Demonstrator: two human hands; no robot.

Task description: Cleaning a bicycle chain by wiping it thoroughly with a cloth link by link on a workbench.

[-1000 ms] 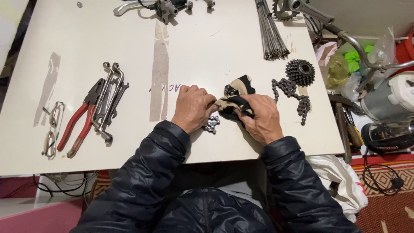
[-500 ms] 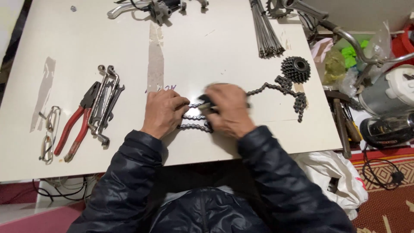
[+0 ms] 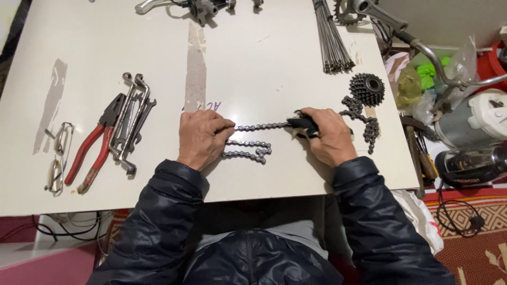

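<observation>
Between hands, chain point(image 3: 261, 126) now stretched.

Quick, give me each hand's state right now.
Left hand: closed, pinching the bicycle chain against the table.
Right hand: closed on a dark rag wrapped around the chain.

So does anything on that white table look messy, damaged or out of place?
Mostly tidy. The bicycle chain is stretched between the left hand and right hand, its slack bunched up near the cog cluster. Strips of worn tape mark the table.
</observation>
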